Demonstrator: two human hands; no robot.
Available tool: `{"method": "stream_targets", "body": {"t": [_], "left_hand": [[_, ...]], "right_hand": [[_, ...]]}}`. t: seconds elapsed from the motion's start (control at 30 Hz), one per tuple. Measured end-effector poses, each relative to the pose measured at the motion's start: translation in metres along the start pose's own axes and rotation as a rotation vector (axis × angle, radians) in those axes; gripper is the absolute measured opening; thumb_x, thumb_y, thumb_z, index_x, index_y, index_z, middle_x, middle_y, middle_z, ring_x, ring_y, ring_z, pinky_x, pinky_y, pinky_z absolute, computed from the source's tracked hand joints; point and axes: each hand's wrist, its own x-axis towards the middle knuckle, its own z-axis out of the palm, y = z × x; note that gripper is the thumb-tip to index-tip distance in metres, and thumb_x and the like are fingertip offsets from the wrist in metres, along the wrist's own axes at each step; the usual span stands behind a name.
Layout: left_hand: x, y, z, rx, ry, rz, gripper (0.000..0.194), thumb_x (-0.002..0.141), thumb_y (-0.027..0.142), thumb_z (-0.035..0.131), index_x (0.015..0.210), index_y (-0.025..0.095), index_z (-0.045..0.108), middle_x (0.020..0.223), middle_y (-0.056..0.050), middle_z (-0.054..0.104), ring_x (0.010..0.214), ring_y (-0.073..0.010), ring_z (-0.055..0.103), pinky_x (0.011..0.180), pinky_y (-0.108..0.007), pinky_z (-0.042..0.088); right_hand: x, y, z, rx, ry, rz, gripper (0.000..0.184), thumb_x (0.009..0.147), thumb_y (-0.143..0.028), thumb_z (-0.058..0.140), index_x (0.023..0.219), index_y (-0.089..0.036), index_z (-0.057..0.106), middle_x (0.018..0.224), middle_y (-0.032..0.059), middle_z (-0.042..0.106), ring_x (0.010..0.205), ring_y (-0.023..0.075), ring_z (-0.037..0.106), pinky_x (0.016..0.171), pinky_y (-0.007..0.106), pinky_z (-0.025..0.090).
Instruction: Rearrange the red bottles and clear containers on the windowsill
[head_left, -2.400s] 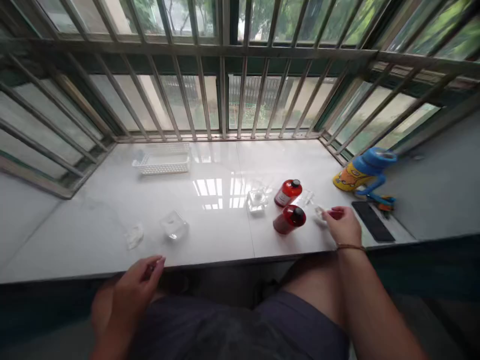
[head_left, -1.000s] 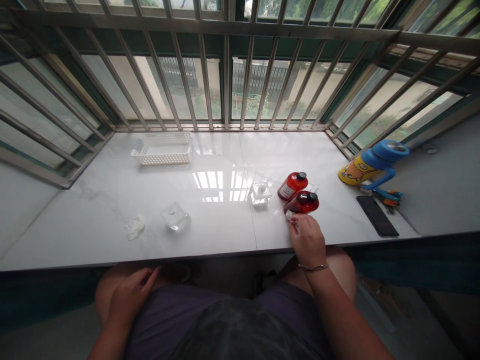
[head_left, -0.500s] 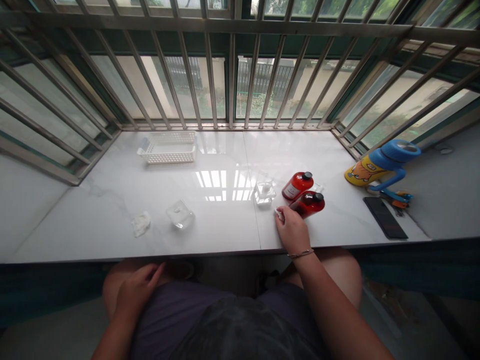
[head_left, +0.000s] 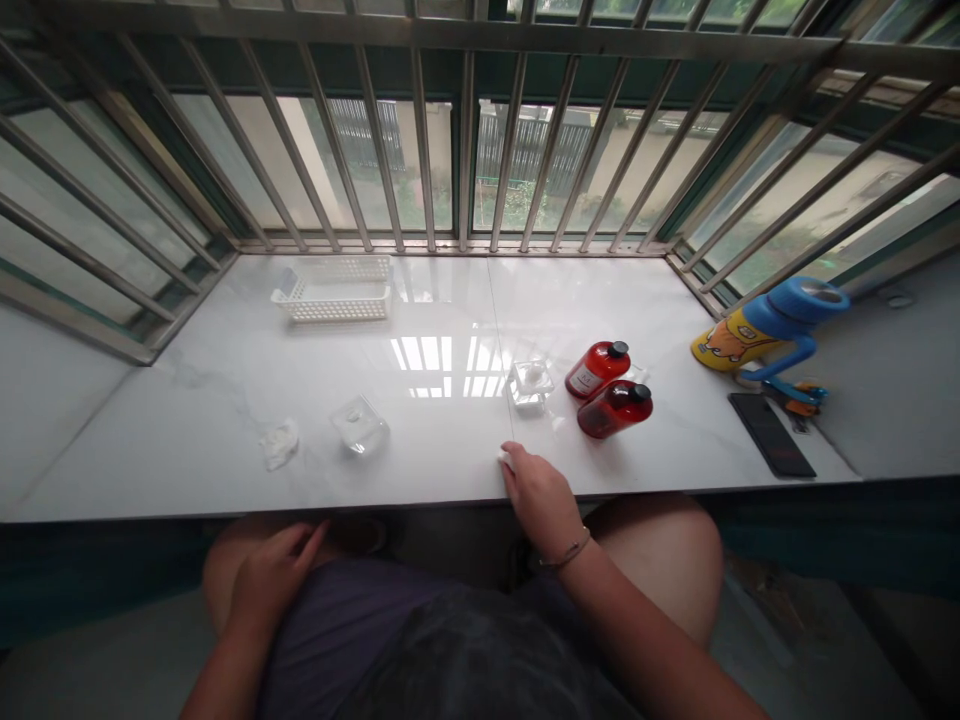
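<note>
The person's right hand (head_left: 536, 490) is pinched narrow, with its fingertips (head_left: 510, 456) closed on a small white wad (head_left: 504, 457), perhaps cotton or tissue, though it is too small to tell which. The wad sits close to the table's (head_left: 427, 475) front edge, right on the seam where two white stone slabs meet. A thin bracelet (head_left: 564, 552) circles that wrist. The left hand (head_left: 270, 580) is well back from the table, curled loosely over the left thigh, and it seems to hold nothing.

Just up the table from the pinch stands a square clear glass bottle (head_left: 531, 385) with something pale inside. Right beside it are two red bottles, both capped: one (head_left: 596, 370) with a white label showing, and a second (head_left: 613, 410) nearer the person. From up here I can't tell whether that nearer one stands or lies. As things lie, nothing is gathered together: the pieces are spread along the table, and none sits inside the white plastic basket (head_left: 332, 303) by the window bars (head_left: 422, 150), as far as I can see.

Further left are a clear glass cube (head_left: 360, 425) and a crumpled white tissue (head_left: 280, 445). Off to the right, a yellow cartoon bottle with a blue lid (head_left: 750, 335) stands behind a black phone (head_left: 771, 435).
</note>
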Motion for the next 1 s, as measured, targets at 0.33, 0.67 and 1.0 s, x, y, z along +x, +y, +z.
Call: {"method": "stream_targets", "body": {"t": [0.33,0.67,1.0], "left_hand": [[0.0,0.001,0.001,-0.004,0.003,-0.059,0.049,0.101,0.061,0.05,0.085,0.023,0.078,0.085,-0.005,0.083,0.074,-0.0229,0.078,0.064,-0.028,0.052],[0.0,0.003,0.002,0.022,-0.007,-0.074,0.05,0.099,0.06,0.048,0.087,0.023,0.079,0.085,-0.007,0.083,0.073,-0.0245,0.078,0.062,-0.029,0.052],[0.0,-0.002,0.003,0.026,-0.009,-0.029,0.049,0.101,0.058,0.048,0.087,0.023,0.079,0.086,-0.006,0.083,0.075,-0.0248,0.079,0.064,-0.029,0.052]], "right_hand": [[0.021,0.002,-0.016,0.46,-0.075,0.232,0.037,0.097,-0.032,0.066,0.133,-0.024,0.057,0.107,0.0068,0.078,0.078,0.0207,0.075,0.073,0.033,0.06],[0.015,0.04,-0.023,0.232,0.106,0.084,0.019,0.102,-0.029,0.06,0.119,-0.021,0.065,0.105,0.0098,0.076,0.094,0.0259,0.072,0.088,0.041,0.059],[0.015,0.011,-0.003,0.101,0.021,-0.038,0.017,0.107,-0.019,0.048,0.106,-0.024,0.065,0.095,0.0071,0.073,0.09,0.0263,0.065,0.083,0.039,0.052]]}}
